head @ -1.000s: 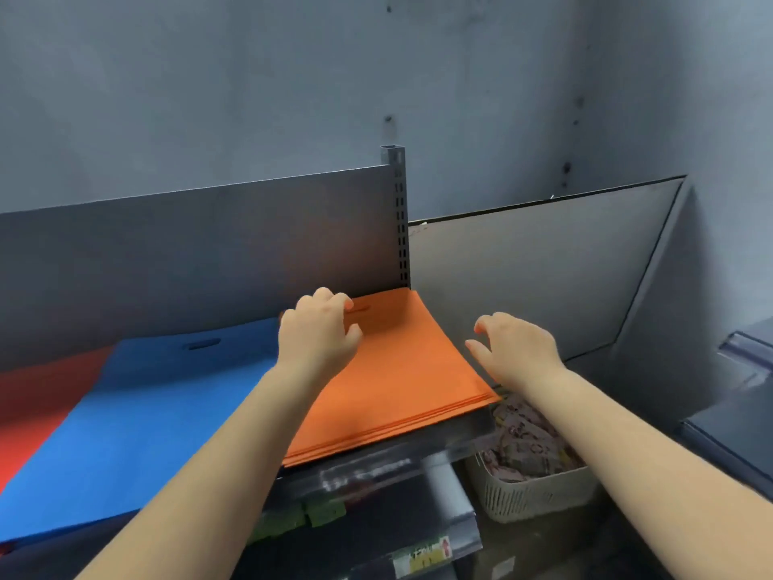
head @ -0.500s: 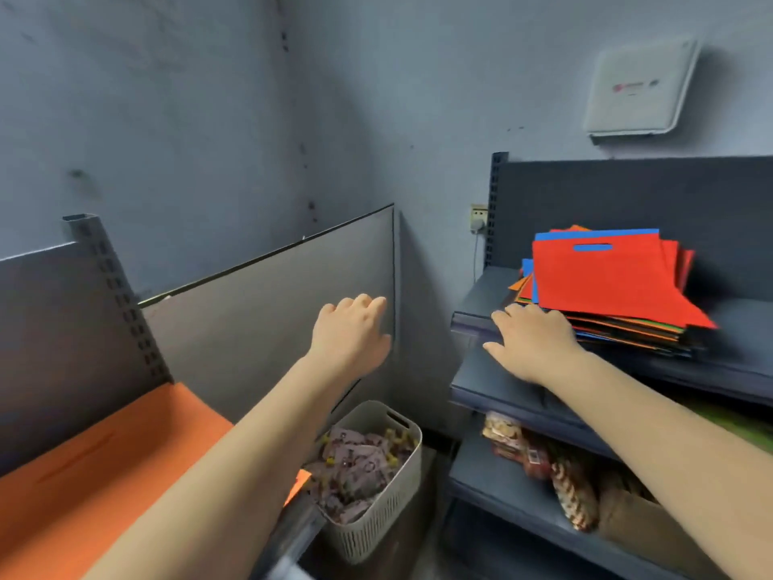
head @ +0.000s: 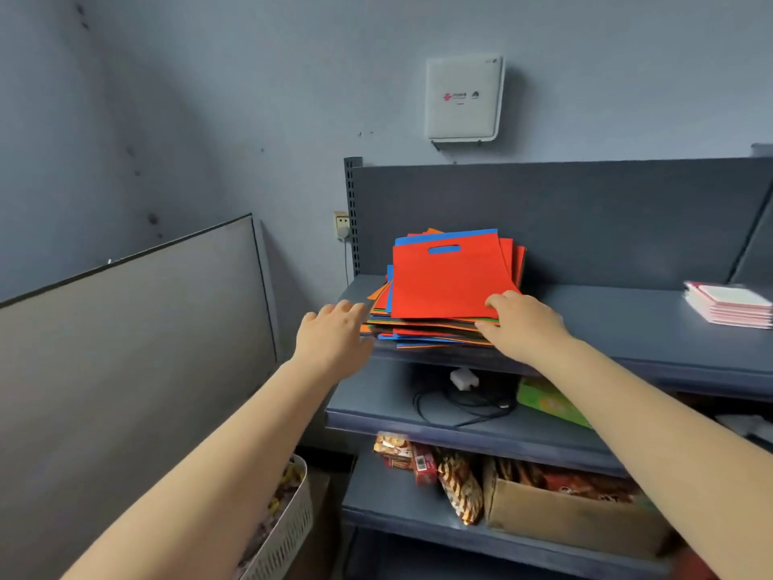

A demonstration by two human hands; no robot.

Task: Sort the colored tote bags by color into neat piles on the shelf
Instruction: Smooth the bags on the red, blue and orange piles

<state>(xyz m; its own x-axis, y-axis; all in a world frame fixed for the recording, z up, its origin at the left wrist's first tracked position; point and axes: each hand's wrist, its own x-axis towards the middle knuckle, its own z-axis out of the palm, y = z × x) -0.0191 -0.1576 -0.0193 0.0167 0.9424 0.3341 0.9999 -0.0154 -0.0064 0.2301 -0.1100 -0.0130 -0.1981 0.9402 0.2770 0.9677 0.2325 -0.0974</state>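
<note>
I see the mixed stack of tote bags lying on the top board of the dark shelf, near its left end, with a red bag on top and blue, orange and green edges showing under it. My right hand is at the front right corner of the stack: the fingers lie on the red bag's corner and the thumb is at the edge of the layers below, so it seems to pinch the top bags, but I cannot tell how many. My left hand is just beside the left edge of the stack, fingers loose and straight, holding nothing; whether it touches the bags I cannot tell. Further right on the same board lies a small pile of pink-white packs, well apart from the bags.
</note>
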